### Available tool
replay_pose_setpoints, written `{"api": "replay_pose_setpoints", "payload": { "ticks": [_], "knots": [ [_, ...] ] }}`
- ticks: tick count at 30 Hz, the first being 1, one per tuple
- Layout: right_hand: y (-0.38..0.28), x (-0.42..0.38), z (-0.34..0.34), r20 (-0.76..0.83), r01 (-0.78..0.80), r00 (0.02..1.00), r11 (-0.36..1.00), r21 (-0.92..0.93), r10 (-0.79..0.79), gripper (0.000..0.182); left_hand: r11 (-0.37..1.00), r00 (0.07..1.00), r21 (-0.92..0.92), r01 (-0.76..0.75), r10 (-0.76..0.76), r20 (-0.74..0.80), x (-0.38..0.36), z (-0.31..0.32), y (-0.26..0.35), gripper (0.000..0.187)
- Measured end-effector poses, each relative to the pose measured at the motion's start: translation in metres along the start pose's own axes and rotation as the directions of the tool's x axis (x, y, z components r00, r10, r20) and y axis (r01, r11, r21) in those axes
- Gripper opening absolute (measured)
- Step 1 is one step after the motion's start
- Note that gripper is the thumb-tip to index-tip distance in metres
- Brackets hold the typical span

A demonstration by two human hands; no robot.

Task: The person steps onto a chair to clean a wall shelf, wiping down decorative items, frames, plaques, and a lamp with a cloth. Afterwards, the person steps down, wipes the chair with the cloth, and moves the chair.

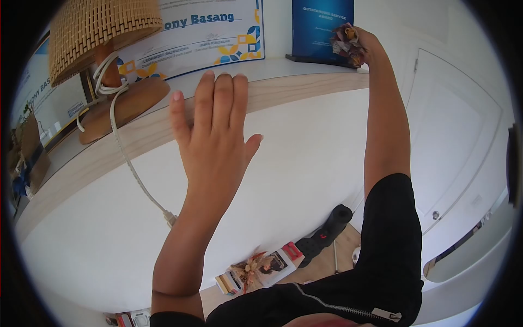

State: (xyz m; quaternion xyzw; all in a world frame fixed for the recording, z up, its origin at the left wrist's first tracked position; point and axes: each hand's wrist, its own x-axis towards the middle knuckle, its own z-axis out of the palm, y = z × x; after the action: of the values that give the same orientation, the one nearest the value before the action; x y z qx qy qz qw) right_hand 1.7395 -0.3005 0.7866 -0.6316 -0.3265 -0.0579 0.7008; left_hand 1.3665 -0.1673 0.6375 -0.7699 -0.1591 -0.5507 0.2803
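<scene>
My left hand (214, 122) rests with its fingertips at the front edge of a wall shelf (283, 90), fingers stretched out and thumb apart, holding nothing. My right hand (370, 44) reaches to the shelf's right end, its fingers closed around a crumpled-looking bunch of dried flowers (348, 44) in mauve and yellow tones. Part of that hand's grip is hidden behind the flowers. Just left of them stands a blue award plaque (318, 32) on a dark base, its lower right corner covered by the bunch. Behind my left hand leans a framed certificate (196, 35).
A table lamp (109, 41) with a woven shade stands on the shelf's left part, its white cord (131, 163) hanging over the edge. Another framed certificate (49, 103) and a wrapped bouquet (30, 150) are farther left. Below lie boxes (280, 267); a white door (452, 147) is at right.
</scene>
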Motion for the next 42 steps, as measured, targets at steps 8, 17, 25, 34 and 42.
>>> {"api": "replay_pose_setpoints", "payload": {
  "ticks": [8, 17, 25, 34, 42],
  "knots": [
    [-0.021, -0.089, 0.024, 0.010, 0.288, 0.954, 0.925, 0.248, -0.300, 0.027, 1.000, 1.000, 0.006, -0.008, 0.008, 0.014, -0.001, -0.002, 0.000, 0.089],
    [-0.052, -0.179, 0.116, 0.394, 0.514, 0.857, 0.581, -0.631, -0.331, 0.035, 0.996, 0.997, -0.089, 0.024, -0.018, 0.068, -0.001, -0.011, 0.001, 0.090],
    [0.041, -0.110, -0.141, -0.441, -0.384, 0.828, 0.224, -0.896, -0.345, 0.034, 0.997, 0.998, -0.083, -0.004, 0.009, 0.067, -0.004, -0.012, -0.005, 0.090],
    [0.015, -0.092, -0.052, -0.063, 0.180, 0.849, 0.399, -0.899, -0.525, 0.026, 0.998, 0.998, -0.067, -0.002, 0.007, 0.062, -0.002, -0.018, -0.002, 0.087],
    [0.006, -0.118, -0.091, -0.131, -0.376, 0.747, -0.252, -0.892, -0.651, 0.016, 0.996, 0.995, -0.083, -0.019, 0.027, 0.096, -0.004, -0.018, -0.007, 0.087]
  ]
}}
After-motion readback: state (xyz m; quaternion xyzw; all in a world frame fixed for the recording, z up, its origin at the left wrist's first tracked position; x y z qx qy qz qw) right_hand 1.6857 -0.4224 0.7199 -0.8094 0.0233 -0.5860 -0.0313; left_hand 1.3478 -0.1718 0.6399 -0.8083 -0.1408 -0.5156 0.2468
